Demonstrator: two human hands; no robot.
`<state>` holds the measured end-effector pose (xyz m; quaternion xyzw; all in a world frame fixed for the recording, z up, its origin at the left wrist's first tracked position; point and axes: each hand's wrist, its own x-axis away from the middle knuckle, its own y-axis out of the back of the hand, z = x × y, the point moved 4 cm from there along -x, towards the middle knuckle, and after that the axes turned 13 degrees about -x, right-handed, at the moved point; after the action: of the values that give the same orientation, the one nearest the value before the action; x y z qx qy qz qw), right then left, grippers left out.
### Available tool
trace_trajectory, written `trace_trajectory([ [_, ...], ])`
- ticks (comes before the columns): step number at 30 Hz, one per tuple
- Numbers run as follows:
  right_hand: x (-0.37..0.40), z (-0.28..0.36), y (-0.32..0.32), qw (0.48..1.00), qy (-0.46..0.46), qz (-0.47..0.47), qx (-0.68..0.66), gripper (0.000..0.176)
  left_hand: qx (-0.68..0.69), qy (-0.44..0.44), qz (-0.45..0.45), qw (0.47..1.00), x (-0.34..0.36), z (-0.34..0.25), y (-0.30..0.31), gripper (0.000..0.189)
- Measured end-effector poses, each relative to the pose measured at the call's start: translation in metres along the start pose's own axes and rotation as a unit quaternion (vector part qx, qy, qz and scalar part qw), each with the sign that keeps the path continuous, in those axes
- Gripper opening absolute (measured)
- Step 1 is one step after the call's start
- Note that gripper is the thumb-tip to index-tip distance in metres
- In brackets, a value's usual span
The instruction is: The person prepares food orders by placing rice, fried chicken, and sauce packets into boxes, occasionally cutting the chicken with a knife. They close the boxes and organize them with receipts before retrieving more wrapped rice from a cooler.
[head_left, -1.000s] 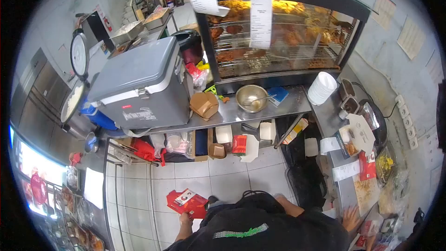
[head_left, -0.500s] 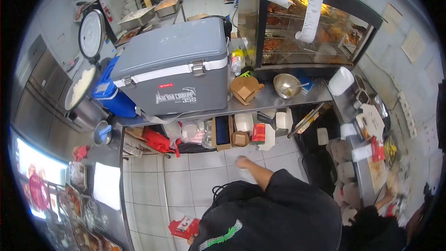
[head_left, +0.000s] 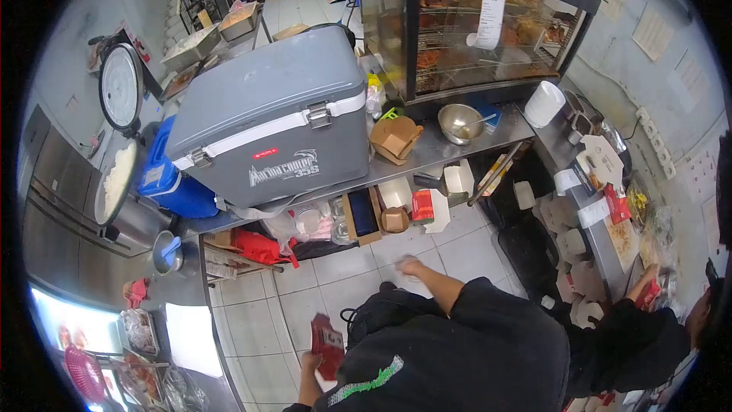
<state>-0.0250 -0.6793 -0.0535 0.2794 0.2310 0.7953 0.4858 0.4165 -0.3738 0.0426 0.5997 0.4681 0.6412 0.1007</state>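
My left hand (head_left: 311, 361), at the lower left of my dark top, is closed on a red box (head_left: 327, 345) with a white and dark print. My right hand (head_left: 410, 265) is out over the tiled floor, in front of the shelf below the counter; its fingers are blurred. Nearest to it on that shelf are a small brown box (head_left: 394, 220), a red carton (head_left: 422, 205) and an open white box (head_left: 459, 178).
A grey cooler (head_left: 267, 122) stands on the steel counter, with a brown box (head_left: 393, 140) and a metal bowl (head_left: 460, 123) beside it. A glass food cabinet (head_left: 488, 38) is behind. At the right, a co-worker's arm (head_left: 625, 336) reaches toward the side counter (head_left: 610, 259).
My left hand has risen with the red box, which now stands more upright. The view has turned slightly. The co-worker's arm and body show more at the right.
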Motion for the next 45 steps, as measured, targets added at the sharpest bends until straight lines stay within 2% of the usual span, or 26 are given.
trace_trajectory([
  [2, 0.036, 0.004, 0.051, 0.983, -0.159, 0.071, -0.066, 0.034, 0.172, 0.047, -0.028, 0.983, -0.006, -0.041, 0.013, 0.025],
  [3, 0.043, -0.020, 0.048, 0.967, -0.208, 0.044, -0.139, 0.033, 0.171, 0.042, -0.069, 0.982, -0.012, -0.057, 0.021, 0.024],
  [5, 0.062, -0.006, 0.065, 0.944, -0.281, 0.055, -0.161, 0.033, 0.163, 0.043, -0.137, 0.976, -0.009, -0.068, 0.015, 0.022],
  [6, 0.061, 0.002, 0.073, 0.932, -0.313, 0.059, -0.169, 0.032, 0.206, 0.063, -0.123, 0.969, -0.024, -0.056, -0.005, 0.020],
  [9, 0.023, 0.020, 0.053, 0.967, -0.144, 0.211, 0.018, 0.036, 0.130, 0.043, -0.203, 0.969, 0.015, -0.074, 0.021, 0.020],
  [10, 0.001, -0.002, 0.017, 0.963, -0.079, 0.245, 0.086, 0.036, 0.176, 0.080, -0.191, 0.962, 0.022, -0.068, 0.021, 0.020],
  [12, -0.029, 0.046, 0.006, 0.943, -0.054, 0.302, 0.130, 0.036, 0.264, 0.149, -0.168, 0.938, 0.029, -0.036, -0.013, 0.021],
  [14, -0.054, 0.114, 0.009, 0.944, 0.014, 0.286, 0.166, 0.033, 0.184, 0.124, -0.171, 0.960, 0.043, -0.009, -0.034, 0.022],
  [16, -0.076, 0.168, 0.007, 0.939, 0.137, 0.256, 0.185, 0.033, 0.169, 0.172, -0.108, 0.965, 0.069, 0.025, -0.072, 0.023],
  [18, -0.097, 0.167, -0.024, 0.973, 0.188, 0.129, 0.039, 0.034, 0.148, 0.200, -0.057, 0.967, 0.083, 0.035, -0.074, 0.023],
  [21, -0.088, 0.199, -0.027, 0.969, 0.088, 0.228, 0.039, 0.036, 0.129, 0.204, -0.013, 0.970, 0.082, 0.036, -0.062, 0.024],
  [22, -0.068, 0.213, -0.007, 0.961, 0.167, 0.219, -0.002, 0.035, 0.122, 0.196, -0.004, 0.973, 0.076, 0.035, -0.056, 0.024],
  [24, -0.063, 0.177, -0.007, 0.954, 0.078, 0.284, 0.054, 0.036, 0.109, 0.177, 0.007, 0.978, 0.059, 0.030, -0.042, 0.024],
  [26, -0.046, 0.131, 0.020, 0.963, 0.023, 0.255, 0.080, 0.038, 0.100, 0.153, 0.009, 0.983, 0.039, 0.017, -0.021, 0.025],
  [27, -0.046, 0.068, 0.004, 0.986, 0.051, 0.153, 0.043, 0.039, 0.097, 0.141, 0.006, 0.985, 0.026, 0.006, -0.008, 0.025],
  [28, -0.058, -0.017, -0.026, 0.967, -0.052, 0.217, 0.122, 0.039, 0.096, 0.129, 0.003, 0.987, 0.015, -0.006, 0.006, 0.025],
  [29, -0.035, -0.028, 0.007, 0.976, -0.103, 0.174, 0.081, 0.039, 0.097, 0.118, -0.003, 0.988, 0.003, -0.017, 0.016, 0.025],
  [31, 0.007, -0.024, 0.072, 0.960, -0.170, 0.192, 0.112, 0.038, 0.094, 0.095, -0.017, 0.991, -0.021, -0.043, 0.036, 0.026],
  [33, 0.026, -0.095, 0.072, 0.951, -0.170, 0.204, 0.156, 0.036, 0.058, 0.054, -0.037, 0.996, -0.058, -0.060, 0.044, 0.026],
  [36, 0.070, -0.080, 0.128, 0.950, -0.251, 0.141, 0.118, 0.034, 0.047, 0.029, -0.027, 0.998, -0.087, -0.101, 0.060, 0.028],
  [38, 0.084, -0.096, 0.133, 0.935, -0.234, 0.211, 0.162, 0.033, 0.037, -0.024, -0.025, 0.999, -0.102, -0.120, 0.060, 0.030],
  [39, 0.091, -0.101, 0.131, 0.925, -0.226, 0.245, 0.182, 0.033, 0.009, -0.051, 0.015, 0.999, -0.111, -0.130, 0.057, 0.030],
  [41, 0.098, -0.089, 0.132, 0.942, -0.273, 0.165, 0.106, 0.032, -0.048, -0.104, 0.094, 0.989, -0.124, -0.149, 0.053, 0.032],
  [42, 0.100, -0.080, 0.132, 0.945, -0.295, 0.125, 0.067, 0.032, -0.067, -0.127, 0.066, 0.987, -0.124, -0.157, 0.056, 0.033],
  [44, 0.091, -0.062, 0.126, 0.951, -0.265, 0.146, 0.062, 0.033, -0.104, -0.173, 0.011, 0.979, -0.126, -0.178, 0.062, 0.037],
  [45, 0.086, -0.052, 0.122, 0.954, -0.249, 0.157, 0.060, 0.034, -0.102, -0.156, 0.035, 0.982, -0.127, -0.181, 0.063, 0.038],
])
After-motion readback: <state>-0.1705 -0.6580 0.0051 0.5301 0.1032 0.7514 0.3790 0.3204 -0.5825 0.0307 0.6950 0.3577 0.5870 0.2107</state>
